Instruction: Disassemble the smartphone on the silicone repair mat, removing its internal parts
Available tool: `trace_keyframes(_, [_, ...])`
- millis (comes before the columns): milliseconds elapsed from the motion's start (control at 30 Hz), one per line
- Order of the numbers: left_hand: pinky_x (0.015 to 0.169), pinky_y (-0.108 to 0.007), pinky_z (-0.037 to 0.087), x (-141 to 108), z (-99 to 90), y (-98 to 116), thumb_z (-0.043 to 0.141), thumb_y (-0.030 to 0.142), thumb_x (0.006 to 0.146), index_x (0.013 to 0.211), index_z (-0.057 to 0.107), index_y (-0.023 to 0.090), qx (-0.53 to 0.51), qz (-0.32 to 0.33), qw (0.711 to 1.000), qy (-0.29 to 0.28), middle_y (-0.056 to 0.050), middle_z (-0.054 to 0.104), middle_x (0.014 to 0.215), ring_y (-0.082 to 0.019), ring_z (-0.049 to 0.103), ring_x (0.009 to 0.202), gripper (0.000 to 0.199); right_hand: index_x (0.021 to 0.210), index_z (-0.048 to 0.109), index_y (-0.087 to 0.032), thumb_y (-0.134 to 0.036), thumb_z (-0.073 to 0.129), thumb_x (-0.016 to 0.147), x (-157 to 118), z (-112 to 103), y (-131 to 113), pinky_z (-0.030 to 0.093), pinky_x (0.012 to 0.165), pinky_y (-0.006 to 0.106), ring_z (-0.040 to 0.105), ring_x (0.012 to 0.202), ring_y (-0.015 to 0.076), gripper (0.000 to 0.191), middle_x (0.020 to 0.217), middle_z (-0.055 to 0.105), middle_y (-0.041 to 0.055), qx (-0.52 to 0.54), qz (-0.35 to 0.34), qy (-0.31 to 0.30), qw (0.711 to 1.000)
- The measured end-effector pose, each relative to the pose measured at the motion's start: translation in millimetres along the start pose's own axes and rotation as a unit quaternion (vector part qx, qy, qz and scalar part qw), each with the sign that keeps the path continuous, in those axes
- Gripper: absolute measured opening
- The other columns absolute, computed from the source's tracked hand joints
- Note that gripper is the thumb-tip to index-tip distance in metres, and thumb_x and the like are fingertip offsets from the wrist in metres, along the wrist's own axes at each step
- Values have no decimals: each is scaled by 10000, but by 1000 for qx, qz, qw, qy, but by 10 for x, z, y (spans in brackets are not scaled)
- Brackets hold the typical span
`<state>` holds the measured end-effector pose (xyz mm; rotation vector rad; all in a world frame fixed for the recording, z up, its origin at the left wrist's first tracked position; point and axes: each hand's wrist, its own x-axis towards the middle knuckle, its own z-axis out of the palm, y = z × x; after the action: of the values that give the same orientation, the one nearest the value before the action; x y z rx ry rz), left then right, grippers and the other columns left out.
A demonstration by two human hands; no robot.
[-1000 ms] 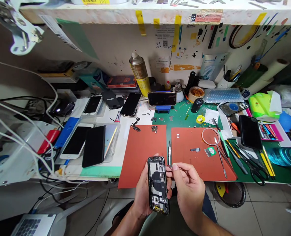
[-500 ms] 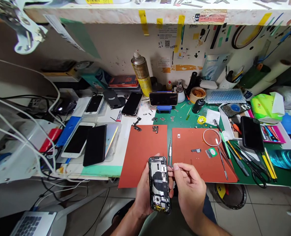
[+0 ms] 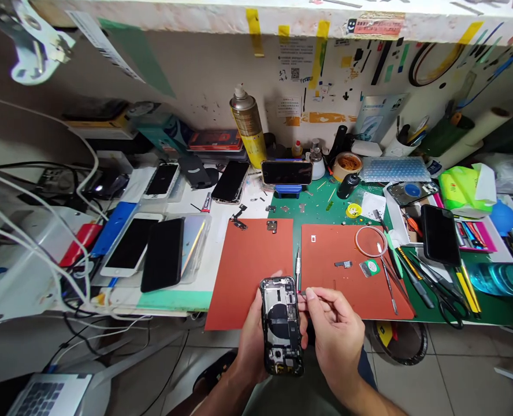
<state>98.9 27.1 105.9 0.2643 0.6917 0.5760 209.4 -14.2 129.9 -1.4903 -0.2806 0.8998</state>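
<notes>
Phone (image 3: pixel 282 326), slim, black-rimmed and opened on silver-and-black insides, rests in the left hand (image 3: pixel 253 341), fingers wrapped around its long sides, by the near right corner of the brick-red rectangular mat (image 3: pixel 250 266). Its lower end has swung slightly rightward within a second, its yellow glint dimming. The right hand (image 3: pixel 338 329) keeps thumb and forefinger pinched together beside it (anything between them, I cannot tell), so the fine handling seems unfinished.

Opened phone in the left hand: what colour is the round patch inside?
The round patch in the opened phone is black; head view shows it best.
</notes>
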Motion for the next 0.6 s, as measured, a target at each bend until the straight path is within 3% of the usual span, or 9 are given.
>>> trace_keyframes(133, [587,-321,566,-4,61,20,521,601,1080,1312,675,196,9,8,1000,13,-65,731,838,-214,690,628,493,891,773,-174,-591,853,848,88,-156,-11,663,582,310,788,633,231,427,723,802,91,-1,-2,26,1000])
trace_keyframes(233, [588,-341,579,3,94,67,545,582,1070,1403,631,256,19,39,998,45,-89,755,1039,-215,692,674,473,1002,780,-158,-604,759,931,302,-564,-35,686,736,360,807,733,235,452,816,819,100,-105,-54,73,990])
trace_keyframes(300, [591,-362,585,17,100,100,560,567,1062,1453,596,271,39,41,997,60,-97,751,1071,-225,694,673,492,1059,785,-163,-625,640,1000,481,-906,-47,661,721,353,776,710,213,488,850,813,90,-235,-109,117,959])
trace_keyframes(400, [605,-383,598,41,91,136,577,579,1049,1496,566,284,39,31,997,55,-104,753,1067,-243,713,684,536,946,819,-196,-656,687,931,713,-1287,-41,610,760,368,723,744,228,479,853,782,88,-319,-146,138,926])
trace_keyframes(467, [605,-383,602,54,78,150,593,613,1034,1523,550,302,29,20,999,38,-99,758,1031,-253,726,686,581,930,835,-195,-661,715,892,777,-1359,-36,585,810,391,699,814,253,482,899,760,115,-336,-161,143,917])
trace_keyframes(533, [593,-381,603,65,71,156,612,652,1014,1549,532,308,31,2,999,24,-87,758,948,-267,736,675,641,984,844,-188,-647,689,921,742,-1285,-52,576,828,398,691,856,262,488,947,747,133,-346,-174,138,912])
trace_keyframes(600, [574,-374,604,75,77,152,618,674,1004,1574,514,306,32,-18,999,17,-76,752,877,-281,747,672,686,1018,841,-200,-615,666,965,636,-1106,-95,588,791,369,709,847,245,454,956,755,119,-329,-159,66,929])
